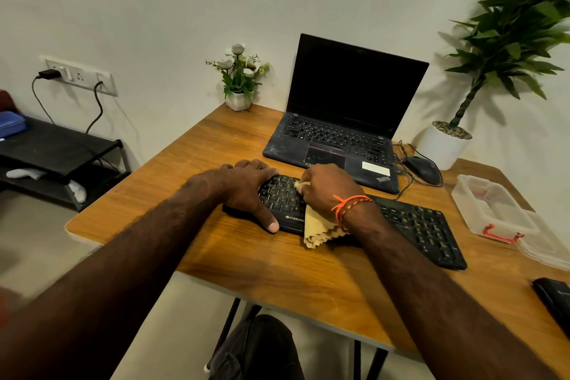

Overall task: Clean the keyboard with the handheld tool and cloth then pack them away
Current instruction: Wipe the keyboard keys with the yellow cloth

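The black Zebronics keyboard (416,225) lies on the wooden counter (234,259), in front of the laptop (339,120). The left hand (246,191) presses flat on its left end, fingers spread. The right hand (327,188) grips the yellow cloth (317,230) against the keys.

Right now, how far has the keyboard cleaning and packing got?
Mid-job. In hand: the right hand grips the yellow cloth on the keyboard, while the left hand rests on its left end, steadying it. Whether the handheld tool was already used cannot be told; no such tool is identifiable in view. Left: packing away; the clear container stands open, cloth not yet inside.
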